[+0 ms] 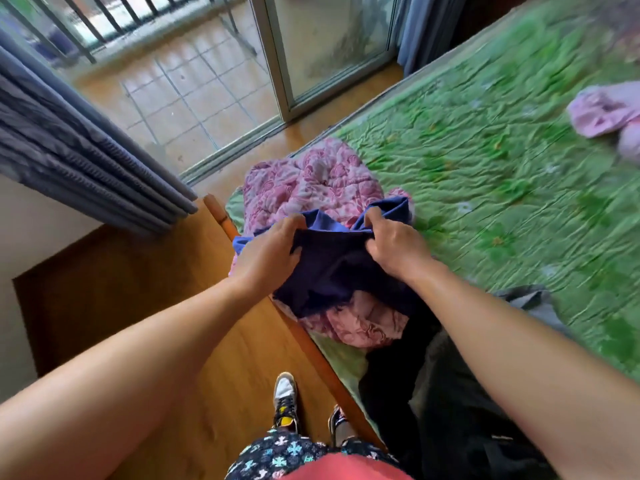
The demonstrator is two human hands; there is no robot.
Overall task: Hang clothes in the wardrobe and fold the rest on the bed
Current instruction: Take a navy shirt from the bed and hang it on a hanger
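The fingers (293, 224) of the left hand (273, 252) curl over the top edge of a navy blue garment (341, 271) and bunch the cloth. The right hand (398, 244) pinches the same edge just beside it, fingers bent and knuckles up. The garment hangs crumpled between the two hands, its lighter blue inner side showing near the fingertips. It is held over a pink floral quilt (311, 178) heaped at the corner of the bed (502, 168). My reading is that this is the sorting-and-folding step: one piece picked up and about to be shaken out. The next move likely calls for drawing the hands apart to find the seams or waistband, then laying it flat on a free stretch of the green bedspread. No wardrobe, hanger or basket is in view, so nothing here is held in a container, and the bed alone carries the laundry. On it are a pile of black clothes (450, 393) near the person, a grey piece (530, 299) beside that, and a lilac garment (602, 112) well apart at the far side.
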